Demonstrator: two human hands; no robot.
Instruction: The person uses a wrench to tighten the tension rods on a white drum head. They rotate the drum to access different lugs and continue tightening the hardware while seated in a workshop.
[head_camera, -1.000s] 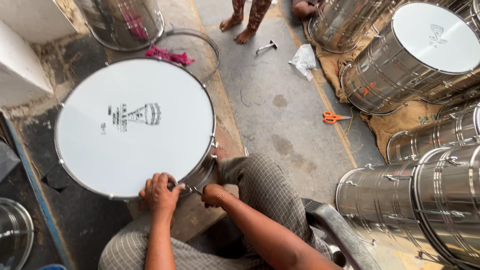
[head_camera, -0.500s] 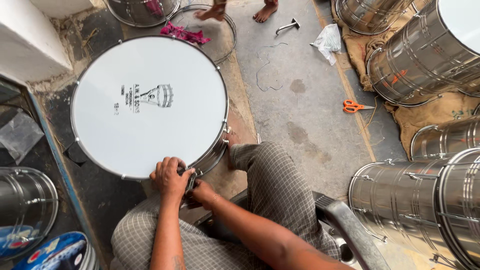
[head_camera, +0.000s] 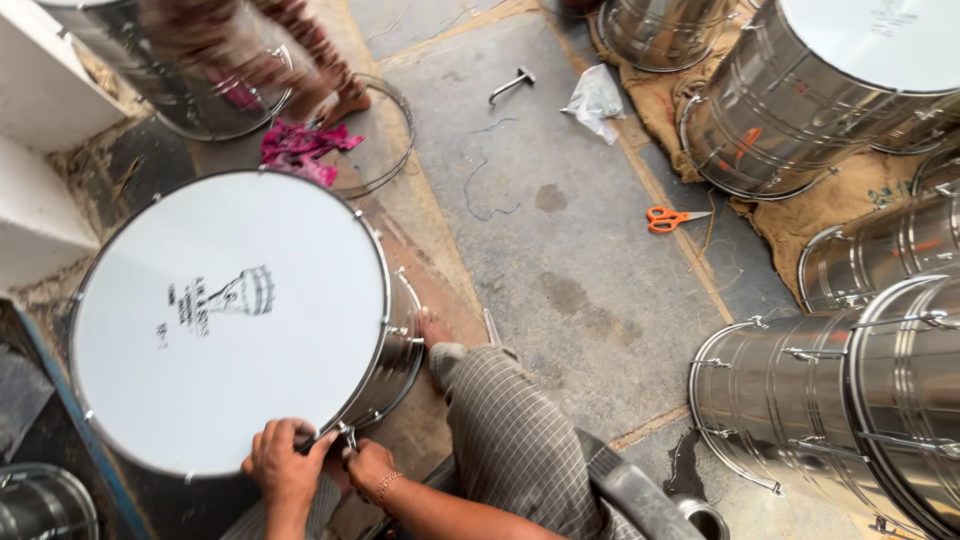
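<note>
A large steel drum with a white head (head_camera: 230, 320) stands upright on the floor in front of me. My left hand (head_camera: 283, 463) rests on the near rim of the drum, fingers curled over the metal hoop. My right hand (head_camera: 368, 466) is just beside it, pinching a small metal tension fitting (head_camera: 347, 435) on the drum's side at the rim. My legs in striped trousers (head_camera: 510, 440) are bent beside the drum, one bare foot touching its shell.
Several shiny steel drums (head_camera: 850, 400) crowd the right side on burlap. Orange-handled scissors (head_camera: 668, 218), a metal tool (head_camera: 512, 83) and a crumpled plastic bag (head_camera: 595, 98) lie on the concrete. A pink cloth (head_camera: 300, 150) and a loose hoop (head_camera: 385, 140) lie behind the drum, near another person's bare feet.
The view has tilted and shifted, so the drum sits lower left. Both hands have stayed at the near rim. The other person's feet moved toward the pink cloth.
</note>
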